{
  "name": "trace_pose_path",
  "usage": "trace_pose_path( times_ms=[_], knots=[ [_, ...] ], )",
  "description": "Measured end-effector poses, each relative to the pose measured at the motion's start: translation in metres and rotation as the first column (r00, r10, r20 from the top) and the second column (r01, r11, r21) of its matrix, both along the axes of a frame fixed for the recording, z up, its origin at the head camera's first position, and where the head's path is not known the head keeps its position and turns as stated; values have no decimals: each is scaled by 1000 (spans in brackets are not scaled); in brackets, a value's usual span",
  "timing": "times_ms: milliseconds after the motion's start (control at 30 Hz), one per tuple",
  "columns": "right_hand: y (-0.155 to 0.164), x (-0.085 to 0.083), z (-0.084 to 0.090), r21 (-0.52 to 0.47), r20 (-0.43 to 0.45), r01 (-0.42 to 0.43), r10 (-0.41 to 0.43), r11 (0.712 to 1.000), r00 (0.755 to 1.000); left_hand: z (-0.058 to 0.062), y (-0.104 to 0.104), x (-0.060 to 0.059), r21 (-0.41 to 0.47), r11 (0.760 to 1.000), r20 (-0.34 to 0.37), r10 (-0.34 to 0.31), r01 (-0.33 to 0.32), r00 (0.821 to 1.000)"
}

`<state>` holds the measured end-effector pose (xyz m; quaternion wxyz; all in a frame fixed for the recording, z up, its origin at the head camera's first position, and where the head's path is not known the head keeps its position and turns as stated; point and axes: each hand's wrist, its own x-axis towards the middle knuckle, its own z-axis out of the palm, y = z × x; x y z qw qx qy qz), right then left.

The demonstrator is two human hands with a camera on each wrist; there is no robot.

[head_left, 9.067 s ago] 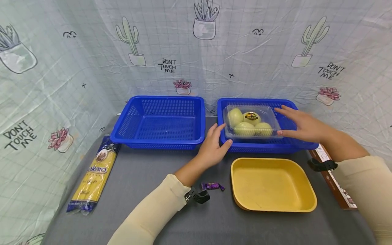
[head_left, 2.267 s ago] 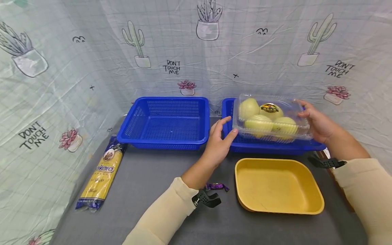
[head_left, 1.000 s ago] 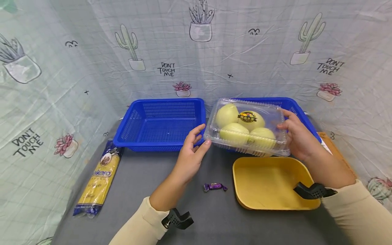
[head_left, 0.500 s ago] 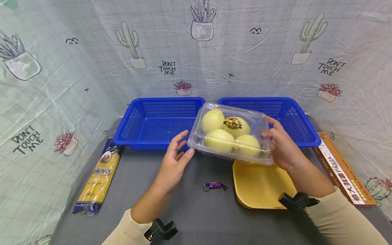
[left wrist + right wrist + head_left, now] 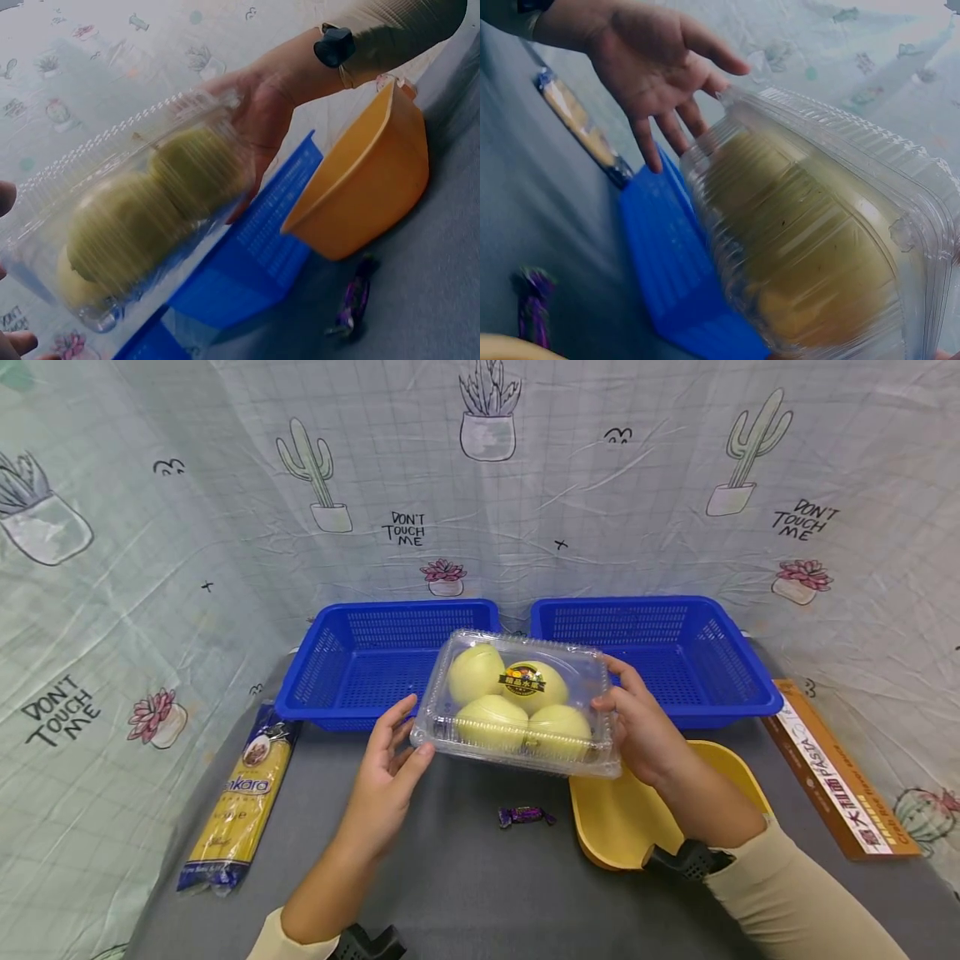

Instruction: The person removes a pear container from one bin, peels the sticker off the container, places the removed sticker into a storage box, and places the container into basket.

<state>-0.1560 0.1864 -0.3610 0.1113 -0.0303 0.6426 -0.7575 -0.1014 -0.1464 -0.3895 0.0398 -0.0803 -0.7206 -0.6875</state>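
A clear plastic clamshell box (image 5: 588,681) of pale yellow-green fruits (image 5: 491,722), with a black sticker on its lid, hangs tilted above the table. My right hand (image 5: 648,735) grips its right end, thumb on the lid side. At the left end, my left hand (image 5: 382,789) has its thumb at the near corner and its fingers along the side. The right wrist view shows that left hand (image 5: 652,67) with palm spread and fairly straight fingers reaching the box. In the left wrist view the right palm (image 5: 262,112) lies against the far end.
Behind stand two blue baskets, left (image 5: 330,717) and right (image 5: 720,710). A yellow tub (image 5: 592,839) sits beneath my right forearm. A purple-wrapped candy (image 5: 521,816) lies mid-table. A bag of spaghetti (image 5: 240,802) lies left; a brown pasta box (image 5: 843,777) lies right.
The fruit box was first in the right blue basket; both hands lifted it out and brought it left and nearer. The right basket now shows no fruit box.
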Motion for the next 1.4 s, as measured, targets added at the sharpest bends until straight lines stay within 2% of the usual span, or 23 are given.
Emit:
trace_pose_path(
  times_ms=[233, 467, 800, 1033, 1200, 1400],
  knots=[
    [-21, 3, -1, 24, -2, -5, 5, 1000, 1000, -8, -15, 10, -22, 999, -26, 46, -47, 999],
    [-38, 5, -3, 42, -2, -13, 13, 999, 1000, -9, -25, 25, 11, 997, -60, 79, -78, 995],
    [-67, 14, -10, 54, -4, -14, 15, 998, 1000, -10, -47, 46, 45, 991, -59, 130, -127, 990],
    [-86, 20, -15, 78, 15, -25, 24, 997, 1000, -10, -65, 60, 61, 982, -23, 179, -177, 984],
    [-98, 26, -20, 75, 10, -41, 40, 996, 999, -12, -73, 71, 50, 986, -20, 158, -157, 987],
    [-111, 34, -28, 42, -6, -39, 39, 998, 999, -17, -81, 77, 14, 990, -21, 141, -140, 990]
  ],
)
